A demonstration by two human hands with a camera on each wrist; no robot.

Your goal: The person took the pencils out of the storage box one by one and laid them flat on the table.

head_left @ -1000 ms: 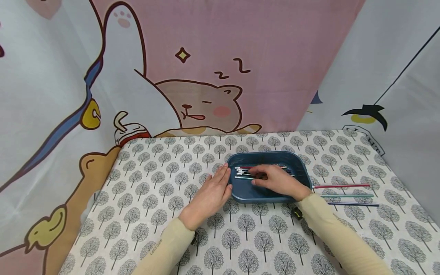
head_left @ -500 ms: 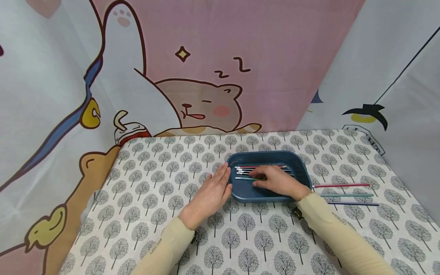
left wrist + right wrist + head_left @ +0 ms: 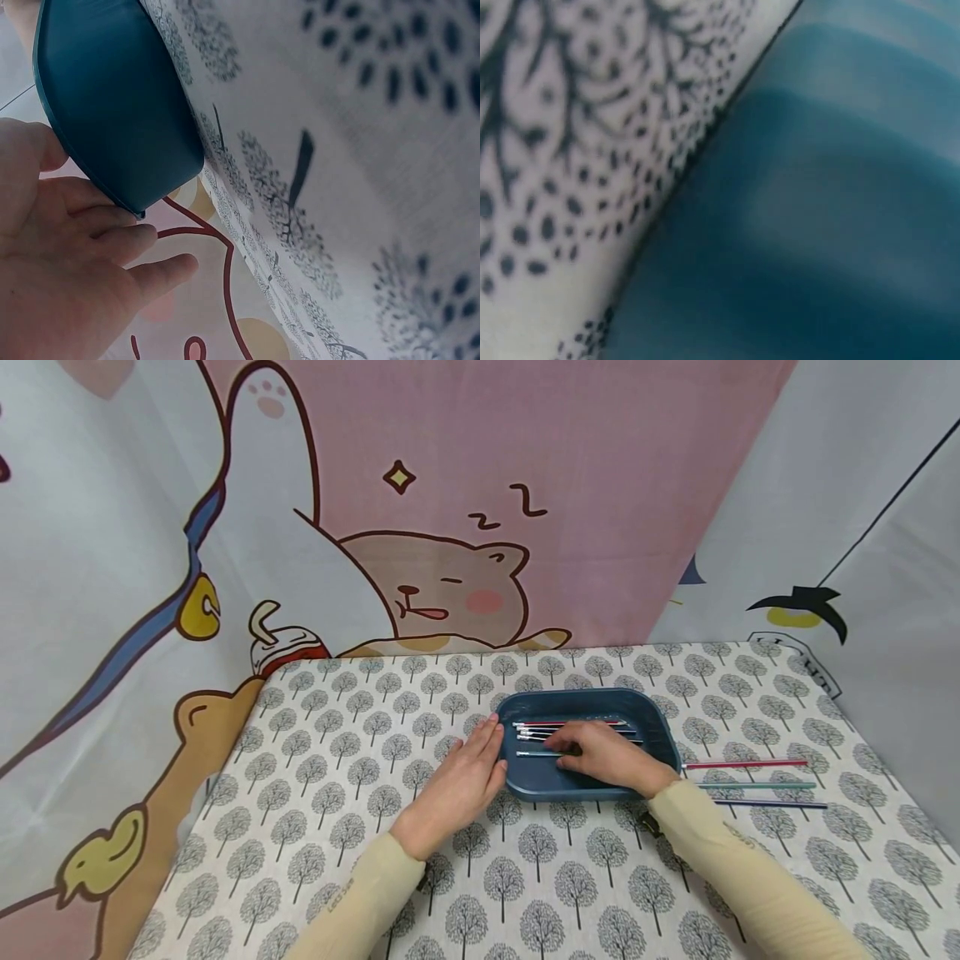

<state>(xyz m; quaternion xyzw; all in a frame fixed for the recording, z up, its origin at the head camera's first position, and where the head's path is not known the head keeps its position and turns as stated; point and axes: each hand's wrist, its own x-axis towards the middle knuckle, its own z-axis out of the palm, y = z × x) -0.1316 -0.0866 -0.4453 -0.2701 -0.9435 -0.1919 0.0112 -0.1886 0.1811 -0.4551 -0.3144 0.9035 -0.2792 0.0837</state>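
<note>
A dark blue tray [image 3: 540,778] lies on the tree-print cloth. My left hand [image 3: 461,777] rests against its left end, fingers extended; in the left wrist view the left hand [image 3: 67,262] has its fingers spread along the tray's rim [image 3: 90,180]. Inside the tray, my right hand [image 3: 603,756] pinches a green pencil [image 3: 536,753] with thumb and fingers, the pencil's silver end pointing left. Just behind it lie several more pencils side by side, among them a red pencil [image 3: 534,724]. The right hand covers their middles. The right wrist view shows only blurred tray wall [image 3: 817,225] and cloth.
Outside the tray on the right, a red pencil [image 3: 750,765], a green pencil [image 3: 765,786] and a dark blue pencil [image 3: 772,804] lie roughly parallel. A cartoon-print curtain [image 3: 600,485] hangs behind the table's back edge.
The green pencil in the tray has shifted slightly toward me, away from the other pencils, with the right hand moving a little along with it. The left hand stays in place.
</note>
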